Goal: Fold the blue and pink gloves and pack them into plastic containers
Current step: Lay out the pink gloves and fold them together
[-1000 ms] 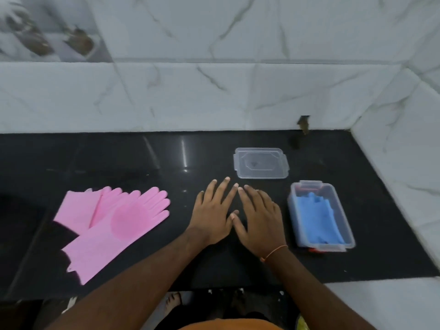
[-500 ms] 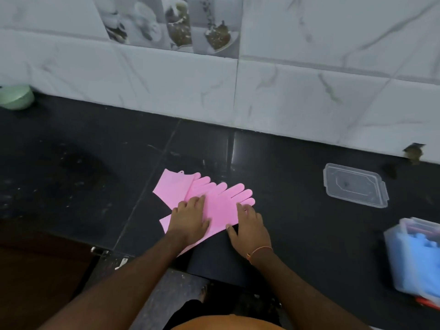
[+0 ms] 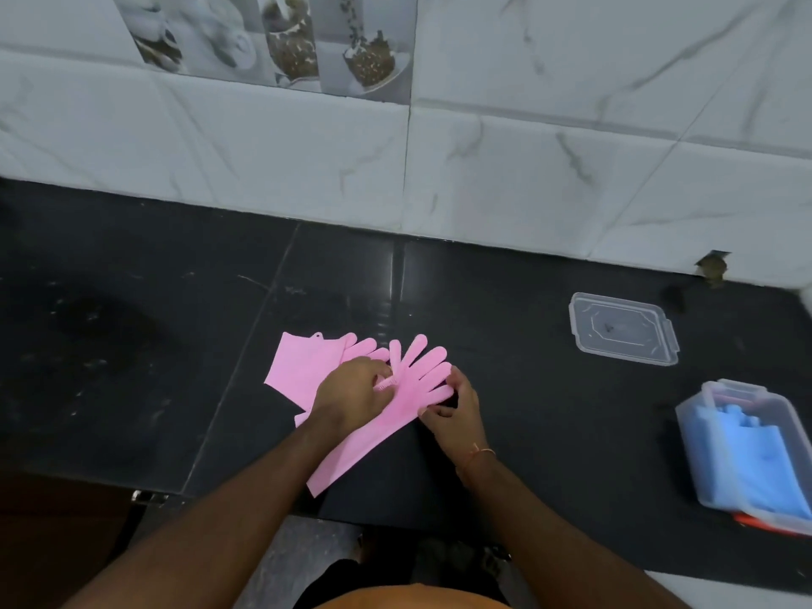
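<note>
Two pink gloves lie overlapped on the black counter. The top pink glove (image 3: 411,391) points its fingers away from me, its cuff reaching the counter's front edge. The lower pink glove (image 3: 303,367) sticks out to the left beneath it. My left hand (image 3: 351,393) pinches the top glove near the thumb. My right hand (image 3: 452,410) grips its right edge by the little finger. At the right, a clear plastic container (image 3: 698,426) holds the folded blue gloves (image 3: 751,463).
A clear lid (image 3: 621,329) lies flat toward the back right of the black counter (image 3: 132,345). A white marble-tiled wall rises behind. The counter's front edge runs just under the glove's cuff. A red object peeks out below the container.
My head has turned left, from the container to the pink gloves. Both hands went from lying flat on the counter to the top pink glove, which they now pinch and lift slightly.
</note>
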